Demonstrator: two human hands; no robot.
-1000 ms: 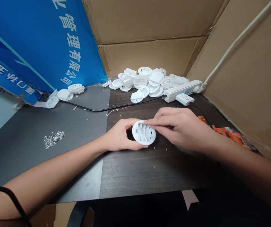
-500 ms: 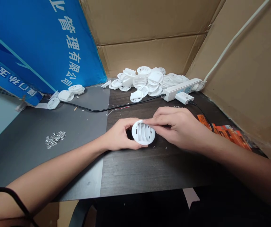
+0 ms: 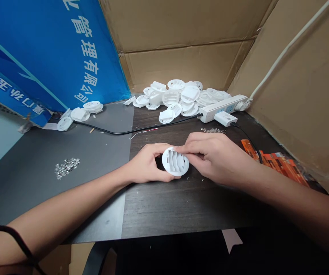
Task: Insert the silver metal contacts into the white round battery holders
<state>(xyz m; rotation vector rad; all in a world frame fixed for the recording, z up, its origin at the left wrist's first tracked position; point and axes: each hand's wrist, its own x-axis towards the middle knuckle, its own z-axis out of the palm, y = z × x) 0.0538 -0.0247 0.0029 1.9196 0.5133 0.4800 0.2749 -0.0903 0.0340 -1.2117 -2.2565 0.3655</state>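
Observation:
A round white plastic battery housing [image 3: 175, 162], with long slots moulded in its face, is tilted toward me above the dark table. My left hand [image 3: 149, 164] grips it from the left, thumb along the lower edge and fingers behind the top. At the upper right rim, the thumb and forefinger of my right hand [image 3: 210, 152] are pinched together against the housing. Whatever small piece may be between those fingertips is hidden.
Similar white housings lie in a heap [image 3: 178, 97] at the back and a smaller group [image 3: 81, 112] at the left. Small metal parts [image 3: 67, 167] lie on the grey mat. A power strip [image 3: 221, 108], black cable [image 3: 118, 133] and orange strips [image 3: 279, 164] are around the work area.
The housing and both hands have shifted very slightly to the right in view. The housing is turned a little, and my right fingers stay at its upper rim.

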